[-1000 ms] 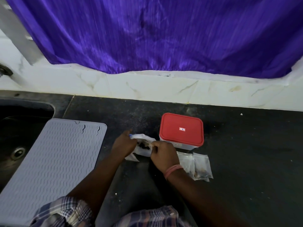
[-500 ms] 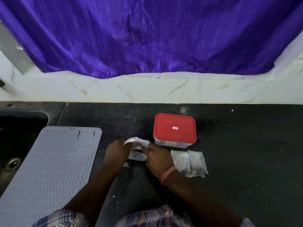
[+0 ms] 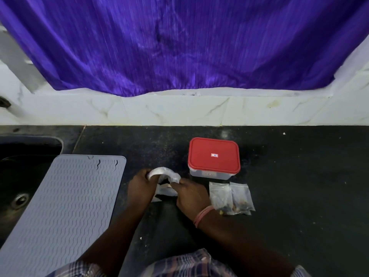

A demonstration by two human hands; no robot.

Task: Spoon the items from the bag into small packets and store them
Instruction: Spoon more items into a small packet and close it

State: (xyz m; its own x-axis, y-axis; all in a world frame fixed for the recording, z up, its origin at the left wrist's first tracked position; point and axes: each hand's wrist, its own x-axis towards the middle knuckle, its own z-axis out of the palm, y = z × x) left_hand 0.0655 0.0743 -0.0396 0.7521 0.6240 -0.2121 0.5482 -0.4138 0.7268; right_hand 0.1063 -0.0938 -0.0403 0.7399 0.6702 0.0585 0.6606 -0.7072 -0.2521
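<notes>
A clear plastic bag stands on the black counter between my hands, its rim spread into an arch. My left hand grips the left side of the rim. My right hand pinches the right side. Dark contents show faintly inside the bag's mouth. Two small clear packets with brownish items lie side by side just right of my right hand. A plastic box with a red lid, shut, stands behind the packets. No spoon shows.
A grey ribbed mat lies at the left, partly over a dark sink. A white marble ledge and a purple curtain close off the back. Bare black counter stretches to the right.
My hands have pulled the bag's rim wider apart, so it now arches open. The camera has tilted slightly; box and packets stay put.
</notes>
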